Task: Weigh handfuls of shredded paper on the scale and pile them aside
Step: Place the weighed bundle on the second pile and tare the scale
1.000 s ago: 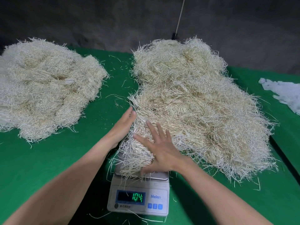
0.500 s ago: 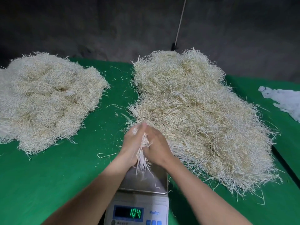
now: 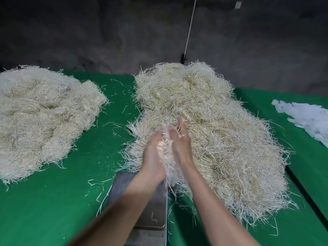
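Shredded paper, in thin cream-white strips, lay in two big heaps on a table covered with green cloth (image 3: 53, 201). Behind the table stood a dark, rough grey wall (image 3: 71, 32). A thin white rod (image 3: 190, 27) rose in front of it from a small black clamp (image 3: 183, 58) at the far edge of the table.

The rounded left heap (image 3: 40, 118) lay well apart from the hands. The long right heap (image 3: 221, 139) stretched from the far edge towards the person. Single loose strips (image 3: 99, 181) were scattered over the cloth between the heaps and beside the scale. At the right edge lay a small pile of white flat pieces (image 3: 308, 118); I cannot tell their material. A dark gap (image 3: 305, 189) ran through the green surface near it.

The grey kitchen scale with a flat steel platform (image 3: 122, 181) stood at the near end of the right heap, just beside it. Its front part was cut off by the frame's edge. A few thin strips (image 3: 153, 217) lay on the platform.

One handful of shredded paper (image 3: 166, 153) was held above the far end of the platform, in front of the right heap. The left hand (image 3: 152, 157) and the right hand (image 3: 181, 144) pressed it between their palms, one from each side. The fingers pointed away from the person and looked nearly straight, not clenched around the strips, though both hands were blurred. Strips hung down from the handful between the wrists.
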